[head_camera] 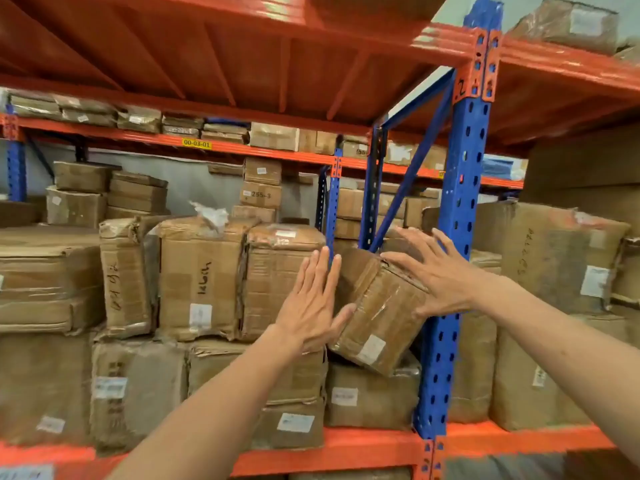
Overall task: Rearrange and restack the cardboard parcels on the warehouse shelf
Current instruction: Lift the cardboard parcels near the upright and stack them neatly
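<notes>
Beside blue upright, tilted taped parcel pressed between flat left hand and right hand; fingers spread, neither grip closed.

Only 1 view is given, a wide-angle camera on the person's head, facing forward at the warehouse shelf from arm's reach. It looks level into the parcel bay, under the orange deck overhead.

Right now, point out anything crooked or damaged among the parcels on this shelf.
The tilted parcel between both hands sits askew, one corner dipping onto the lower box beside the blue upright. The left hand and right hand press its sides with open palms. The parcel with torn tape looks crushed on top.
</notes>
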### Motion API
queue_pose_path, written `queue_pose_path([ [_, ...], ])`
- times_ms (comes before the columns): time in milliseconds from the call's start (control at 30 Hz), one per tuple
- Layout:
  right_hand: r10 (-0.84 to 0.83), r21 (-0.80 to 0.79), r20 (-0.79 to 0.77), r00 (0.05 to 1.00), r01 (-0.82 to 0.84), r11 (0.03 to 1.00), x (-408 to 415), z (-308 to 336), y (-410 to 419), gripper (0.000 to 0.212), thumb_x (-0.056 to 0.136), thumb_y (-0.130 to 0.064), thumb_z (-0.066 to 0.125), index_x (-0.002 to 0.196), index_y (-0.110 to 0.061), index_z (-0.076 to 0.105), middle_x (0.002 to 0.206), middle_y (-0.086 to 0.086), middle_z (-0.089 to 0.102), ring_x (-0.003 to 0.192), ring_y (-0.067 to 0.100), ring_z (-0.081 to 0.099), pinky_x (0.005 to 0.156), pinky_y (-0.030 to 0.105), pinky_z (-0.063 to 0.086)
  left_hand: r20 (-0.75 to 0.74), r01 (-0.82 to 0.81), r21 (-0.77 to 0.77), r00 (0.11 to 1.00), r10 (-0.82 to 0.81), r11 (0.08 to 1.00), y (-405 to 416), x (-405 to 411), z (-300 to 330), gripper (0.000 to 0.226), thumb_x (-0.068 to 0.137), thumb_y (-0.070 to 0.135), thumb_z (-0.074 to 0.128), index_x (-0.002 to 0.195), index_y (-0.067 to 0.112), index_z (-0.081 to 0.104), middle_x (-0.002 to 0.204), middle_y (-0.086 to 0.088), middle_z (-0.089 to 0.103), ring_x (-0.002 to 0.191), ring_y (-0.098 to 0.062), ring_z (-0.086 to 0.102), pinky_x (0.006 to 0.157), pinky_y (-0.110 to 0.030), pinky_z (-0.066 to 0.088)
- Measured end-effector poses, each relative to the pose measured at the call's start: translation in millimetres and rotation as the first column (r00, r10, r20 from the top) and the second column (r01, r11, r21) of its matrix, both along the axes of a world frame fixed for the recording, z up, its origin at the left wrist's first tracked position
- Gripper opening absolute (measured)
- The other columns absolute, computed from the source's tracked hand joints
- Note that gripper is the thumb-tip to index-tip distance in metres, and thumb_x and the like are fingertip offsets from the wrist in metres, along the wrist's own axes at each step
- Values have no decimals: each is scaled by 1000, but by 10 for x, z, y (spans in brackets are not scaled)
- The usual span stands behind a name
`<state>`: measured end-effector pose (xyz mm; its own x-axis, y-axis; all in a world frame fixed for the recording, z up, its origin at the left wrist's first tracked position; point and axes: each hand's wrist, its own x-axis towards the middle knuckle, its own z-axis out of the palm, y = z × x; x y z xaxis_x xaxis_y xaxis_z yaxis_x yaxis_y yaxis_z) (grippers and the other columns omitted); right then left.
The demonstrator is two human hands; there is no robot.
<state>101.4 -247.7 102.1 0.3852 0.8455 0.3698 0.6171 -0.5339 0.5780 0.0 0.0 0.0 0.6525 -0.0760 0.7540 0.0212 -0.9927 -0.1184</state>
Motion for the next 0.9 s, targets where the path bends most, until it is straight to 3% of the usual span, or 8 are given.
queue_pose_path([
  [100, -6, -80, 34, 999, 9, 997, 232, -112, -63, 130, 64, -73, 73, 155, -42, -15, 163, 10, -28, 150, 30, -26, 119, 58, -14, -71, -25, -60, 997, 21, 998, -219, 238, -190, 92, 98, 67, 19, 153, 7, -23, 159, -19, -31, 146, -25, -32, 121, -42, -16],
  [233, 18, -206, 100, 995, 3, 978, 476, -316, -17, 143, 59, -67, 81, 155, -37, -21, 160, 11, -36, 147, 31, -31, 118, 58, -16, -106, -41, -297, 994, 10, 954, -554, 510, -685, 109, 92, 73, 36, 151, 4, -24, 160, -21, -25, 150, -33, -22, 118, -38, -22],
  [367, 44, -287, 178, 983, 9, 958, 606, -460, 131, 157, 52, -62, 88, 154, -28, -25, 158, 16, -38, 146, 35, -32, 118, 59, -15, -116, -134, -572, 990, 82, 809, -912, 742, -1084, 141, 70, 82, 60, 144, 4, -32, 160, -28, -21, 150, -40, -16, 118, -43, -16],
  [467, 50, -367, 258, 965, 51, 929, 638, -557, 286, 163, 52, -60, 90, 150, -22, -34, 157, 18, -39, 146, 38, -32, 118, 61, -12, -143, -210, -682, 978, 154, 701, -1139, 896, -1125, 164, 53, 80, 76, 144, 1, -36, 158, -32, -22, 149, -43, -16, 120, -49, -10],
  [600, 65, -411, 330, 942, 81, 908, 758, -628, 411, 159, 60, -48, 90, 147, -18, -39, 155, 19, -42, 144, 39, -35, 116, 61, -14, -182, -289, -727, 956, 231, 623, -1240, 1117, -1039, 174, 42, 79, 82, 142, 4, -40, 155, -33, -29, 146, -45, -24, 120, -54, -11],
  [700, 93, -416, 345, 934, 64, 907, 853, -621, 424, 156, 61, -45, 89, 147, -19, -39, 157, 20, -38, 144, 39, -34, 117, 60, -14, -133, -299, -705, 946, 294, 643, -1208, 1227, -1095, 180, 34, 71, 89, 146, 4, -35, 158, -34, -19, 148, -46, -17, 121, -54, -7],
  [800, 149, -414, 346, 926, 9, 910, 928, -624, 430, 151, 63, -46, 86, 150, -19, -35, 163, 22, -22, 149, 41, -21, 117, 62, -10, -81, -288, -681, 943, 322, 673, -1149, 1286, -1189, 175, 31, 60, 94, 153, 5, -18, 158, -35, 3, 149, -49, 0, 122, -56, 3],
  [900, 181, -433, 360, 915, -8, 902, 919, -589, 410, 152, 59, -58, 83, 153, -17, -30, 164, 26, -4, 151, 43, -4, 116, 66, -2, -99, -296, -644, 947, 307, 705, -1142, 1282, -1180, 170, 36, 56, 94, 153, 3, -17, 154, -38, 10, 146, -51, 7, 121, -58, 4],
])
